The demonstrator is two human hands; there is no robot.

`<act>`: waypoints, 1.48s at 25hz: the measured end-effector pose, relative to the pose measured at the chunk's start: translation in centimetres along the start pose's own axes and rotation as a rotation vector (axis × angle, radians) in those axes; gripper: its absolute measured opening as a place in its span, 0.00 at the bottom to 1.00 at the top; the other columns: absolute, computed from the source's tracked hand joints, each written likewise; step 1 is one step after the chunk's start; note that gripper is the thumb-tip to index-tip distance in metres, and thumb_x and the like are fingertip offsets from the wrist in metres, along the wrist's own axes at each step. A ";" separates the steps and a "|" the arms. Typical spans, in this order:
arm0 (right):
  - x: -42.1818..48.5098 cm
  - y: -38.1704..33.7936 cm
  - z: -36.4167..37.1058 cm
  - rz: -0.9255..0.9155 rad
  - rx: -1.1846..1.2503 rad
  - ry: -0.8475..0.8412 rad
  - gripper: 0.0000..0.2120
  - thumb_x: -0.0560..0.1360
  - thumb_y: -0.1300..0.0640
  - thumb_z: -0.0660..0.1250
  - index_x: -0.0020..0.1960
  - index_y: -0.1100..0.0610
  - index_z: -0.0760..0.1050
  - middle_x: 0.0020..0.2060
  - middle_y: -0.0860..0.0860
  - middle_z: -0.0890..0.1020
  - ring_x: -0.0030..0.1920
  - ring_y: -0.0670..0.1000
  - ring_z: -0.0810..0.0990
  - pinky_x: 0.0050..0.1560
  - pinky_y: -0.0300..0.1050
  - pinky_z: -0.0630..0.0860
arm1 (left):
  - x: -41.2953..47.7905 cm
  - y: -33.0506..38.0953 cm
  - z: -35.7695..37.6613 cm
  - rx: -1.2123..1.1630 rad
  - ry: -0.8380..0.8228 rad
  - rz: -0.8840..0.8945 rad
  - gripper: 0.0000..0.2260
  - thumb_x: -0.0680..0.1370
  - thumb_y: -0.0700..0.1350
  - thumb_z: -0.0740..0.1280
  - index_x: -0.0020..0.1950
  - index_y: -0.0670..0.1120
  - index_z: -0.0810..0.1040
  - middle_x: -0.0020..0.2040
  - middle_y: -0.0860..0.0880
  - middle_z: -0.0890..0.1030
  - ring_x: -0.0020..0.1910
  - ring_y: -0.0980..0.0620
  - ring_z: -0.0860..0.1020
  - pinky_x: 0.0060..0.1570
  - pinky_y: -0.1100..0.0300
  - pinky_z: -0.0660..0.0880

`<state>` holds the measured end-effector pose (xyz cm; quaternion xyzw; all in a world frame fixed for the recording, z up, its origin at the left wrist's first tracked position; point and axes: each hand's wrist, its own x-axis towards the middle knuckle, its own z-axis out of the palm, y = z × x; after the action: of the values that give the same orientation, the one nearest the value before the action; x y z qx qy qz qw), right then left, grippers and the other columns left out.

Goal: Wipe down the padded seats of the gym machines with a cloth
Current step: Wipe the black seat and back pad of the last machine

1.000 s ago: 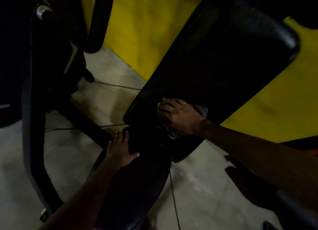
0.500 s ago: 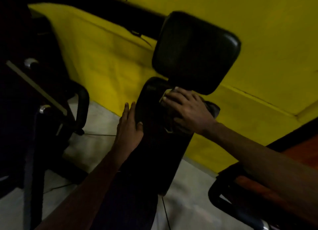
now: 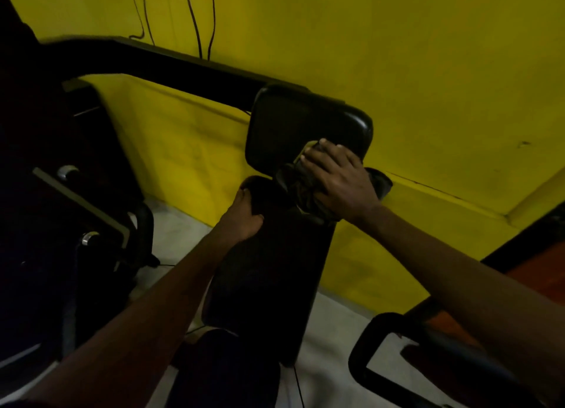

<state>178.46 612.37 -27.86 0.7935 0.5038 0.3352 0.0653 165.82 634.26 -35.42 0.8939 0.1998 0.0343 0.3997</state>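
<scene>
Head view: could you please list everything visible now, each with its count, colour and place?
upper pad: one, black, centre
long pad: one, black, below the upper pad
cloth: one, dark, at the upper pad's lower edge
machine frame: one, black, left and top
chrome knobs: two, silver, left
tube loop: one, black, lower right
wall: one, yellow, behind
floor: one, pale grey, below
left hand: one, grips the long pad's left edge
right hand: one, presses the cloth
</scene>
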 end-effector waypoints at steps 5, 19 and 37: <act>-0.2 -3.5 2.5 -0.058 -0.012 -0.100 0.28 0.79 0.51 0.66 0.76 0.57 0.69 0.74 0.55 0.73 0.75 0.62 0.67 0.74 0.56 0.56 | -0.7 -4.5 1.5 -0.033 -0.128 -0.120 0.35 0.80 0.43 0.67 0.82 0.43 0.51 0.81 0.43 0.54 0.79 0.44 0.57 0.76 0.50 0.58; 8.5 -8.7 4.1 -0.163 -0.023 -0.147 0.18 0.77 0.52 0.67 0.66 0.55 0.78 0.67 0.53 0.76 0.71 0.59 0.70 0.67 0.54 0.60 | -2.6 -7.9 9.1 -0.133 -0.086 -0.104 0.45 0.79 0.43 0.68 0.80 0.56 0.34 0.79 0.57 0.33 0.80 0.49 0.48 0.75 0.47 0.62; -6.2 -1.8 3.0 0.047 0.156 -0.038 0.22 0.82 0.44 0.59 0.73 0.50 0.75 0.70 0.49 0.77 0.73 0.56 0.68 0.65 0.53 0.64 | 0.0 -4.1 3.0 -0.151 0.094 -0.018 0.38 0.79 0.39 0.65 0.82 0.48 0.47 0.82 0.47 0.51 0.79 0.44 0.57 0.74 0.50 0.62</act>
<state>177.25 608.71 -33.88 0.8138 0.5084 0.2816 0.0051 165.14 634.65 -40.45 0.8567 0.2231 0.0875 0.4567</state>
